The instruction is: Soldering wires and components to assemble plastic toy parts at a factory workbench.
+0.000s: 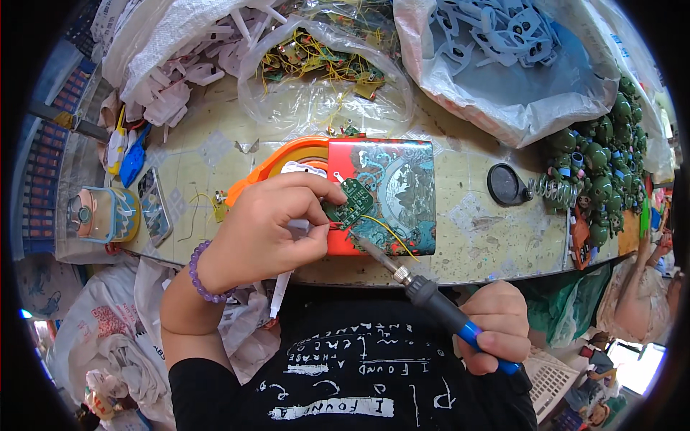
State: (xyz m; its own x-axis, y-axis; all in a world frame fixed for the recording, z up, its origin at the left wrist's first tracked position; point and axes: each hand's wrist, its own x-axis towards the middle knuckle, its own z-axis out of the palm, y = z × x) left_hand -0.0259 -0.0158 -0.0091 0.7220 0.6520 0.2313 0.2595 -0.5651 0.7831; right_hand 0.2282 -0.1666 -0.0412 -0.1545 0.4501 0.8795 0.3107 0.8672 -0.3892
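My left hand, with a purple bead bracelet, is closed at the left edge of a small green circuit board. Its index fingertip presses the board, while the thumb pinches by the lower left corner, where a bit of red wire shows. My right hand grips the blue end of a soldering iron. The iron's tip comes up to the board's lower edge; whether it touches, I cannot tell. A yellow wire trails from the board across a worn red and teal box underneath.
Behind the box's left side lies an orange ring-shaped part. At the back stand a bag of wired circuit boards and a sack of pale plastic parts. Green round parts pile up at right, near a black round lid. A phone lies left.
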